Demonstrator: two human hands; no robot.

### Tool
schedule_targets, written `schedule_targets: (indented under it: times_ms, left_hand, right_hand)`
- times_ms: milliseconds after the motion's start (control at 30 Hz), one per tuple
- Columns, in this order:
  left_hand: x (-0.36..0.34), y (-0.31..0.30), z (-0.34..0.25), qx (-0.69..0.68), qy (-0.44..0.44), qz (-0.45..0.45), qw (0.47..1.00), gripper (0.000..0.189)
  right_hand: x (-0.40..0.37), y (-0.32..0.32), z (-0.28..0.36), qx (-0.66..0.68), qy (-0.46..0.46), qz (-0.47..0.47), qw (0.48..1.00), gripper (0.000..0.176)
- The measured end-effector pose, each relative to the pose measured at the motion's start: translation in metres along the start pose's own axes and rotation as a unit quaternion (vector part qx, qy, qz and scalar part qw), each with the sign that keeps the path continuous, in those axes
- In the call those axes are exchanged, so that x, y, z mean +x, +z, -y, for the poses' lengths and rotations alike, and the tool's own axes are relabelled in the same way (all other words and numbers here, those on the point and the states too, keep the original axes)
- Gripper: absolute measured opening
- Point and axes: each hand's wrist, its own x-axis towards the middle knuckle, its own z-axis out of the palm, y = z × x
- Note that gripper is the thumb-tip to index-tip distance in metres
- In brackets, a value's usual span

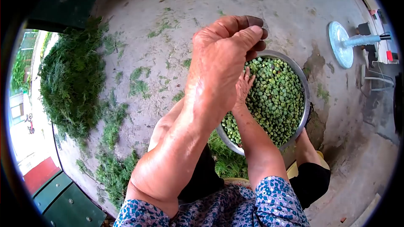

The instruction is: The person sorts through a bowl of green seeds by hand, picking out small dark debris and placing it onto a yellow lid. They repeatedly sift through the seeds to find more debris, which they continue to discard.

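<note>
I see the left hand [223, 54] raised with fingertips pressed together above the steel bowl [304, 101] at the knees, the right hand [244, 86] spread on the peas [277, 96]: small, light, quick to roll, best scooped or pinched gently.

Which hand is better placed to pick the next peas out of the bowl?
Probably the right. The right hand lies on the peas inside the bowl, fingers spread. The left hand is raised above it, fingertips pinched together.
</note>
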Motion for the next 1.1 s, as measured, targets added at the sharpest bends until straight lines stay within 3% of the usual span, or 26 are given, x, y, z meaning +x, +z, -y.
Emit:
schedule_targets:
  times_ms: [300, 433, 533, 667, 867, 1100]
  left_hand:
    - [0.000, 0.001, 0.002, 0.027, 0.016, 0.007, 0.999, 0.018]
    - [-0.002, 0.001, 0.005, 0.028, 0.028, 0.023, 0.999, 0.019]
    - [-0.004, 0.003, 0.006, 0.026, 0.019, 0.022, 0.999, 0.019]
    - [-0.002, 0.001, 0.005, 0.023, 0.017, 0.015, 0.999, 0.019]
    - [-0.001, 0.000, 0.002, 0.020, 0.009, 0.010, 1.000, 0.020]
    - [-0.001, 0.000, 0.002, 0.029, 0.003, 0.010, 1.000, 0.023]
  right_hand:
    - [-0.009, -0.016, -0.023, 0.099, -0.032, -0.011, 0.995, 0.009]
    - [-0.019, -0.029, -0.037, 0.061, -0.004, -0.017, 0.998, 0.010]
    - [-0.017, -0.038, -0.037, 0.056, 0.050, -0.056, 0.996, 0.009]
    - [-0.008, -0.034, -0.031, 0.048, 0.034, -0.147, 0.987, 0.009]
    - [-0.004, -0.012, -0.009, 0.038, -0.020, -0.003, 0.999, 0.022]
    - [0.001, -0.029, 0.003, 0.027, 0.007, 0.117, 0.993, 0.023]
